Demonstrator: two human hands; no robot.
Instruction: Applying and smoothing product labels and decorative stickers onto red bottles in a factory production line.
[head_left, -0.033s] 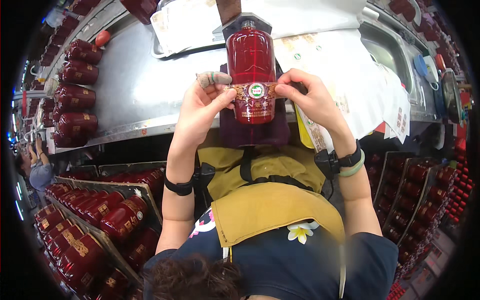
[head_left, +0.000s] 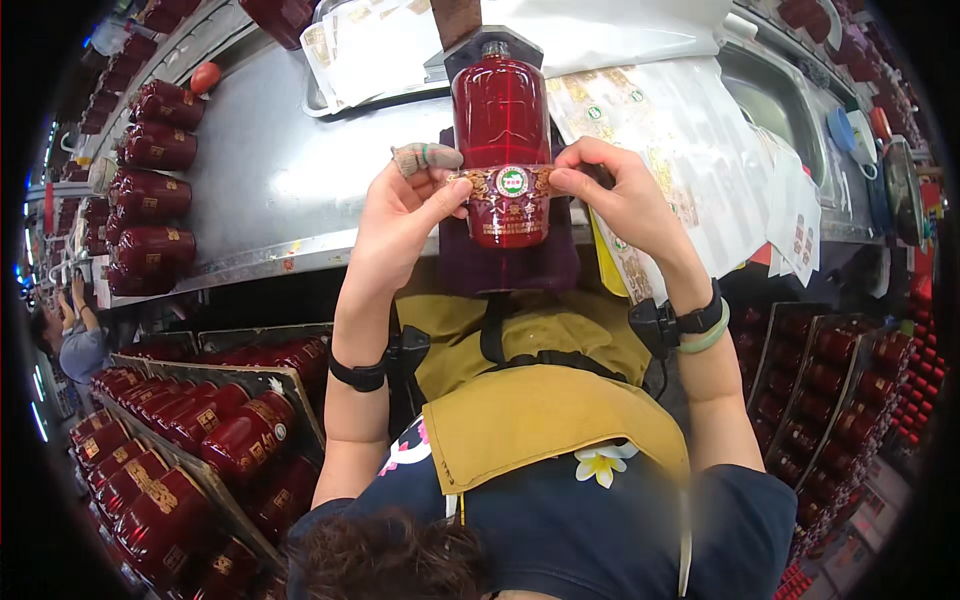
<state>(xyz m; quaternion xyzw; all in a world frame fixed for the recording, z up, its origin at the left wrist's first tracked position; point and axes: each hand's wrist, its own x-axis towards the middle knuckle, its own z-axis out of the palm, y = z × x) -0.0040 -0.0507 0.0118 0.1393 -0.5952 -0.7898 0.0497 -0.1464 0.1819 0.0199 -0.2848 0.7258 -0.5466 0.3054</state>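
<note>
A dark red glass bottle [head_left: 500,110] lies on a dark purple cloth [head_left: 505,270], its neck pointing away from me against a metal stop [head_left: 463,50]. Across its lower half runs a gold-patterned label strip [head_left: 511,183] with a round green-and-white emblem. My left hand [head_left: 415,195] pinches the strip's left end between thumb and fingers; a cloth finger cover [head_left: 422,158] sits on one finger. At the other end, my right hand [head_left: 605,185] pinches the strip too. Both hands touch or nearly touch the glass; exact contact cannot be made out.
Red bottles [head_left: 155,195] line the metal table's [head_left: 265,150] left side. Printed label sheets [head_left: 660,130] lie at right, beside a metal tray [head_left: 775,95]. Another tray with papers [head_left: 365,45] is at back left. Racks of bottles [head_left: 240,430] flank me. A person [head_left: 85,340] works far left.
</note>
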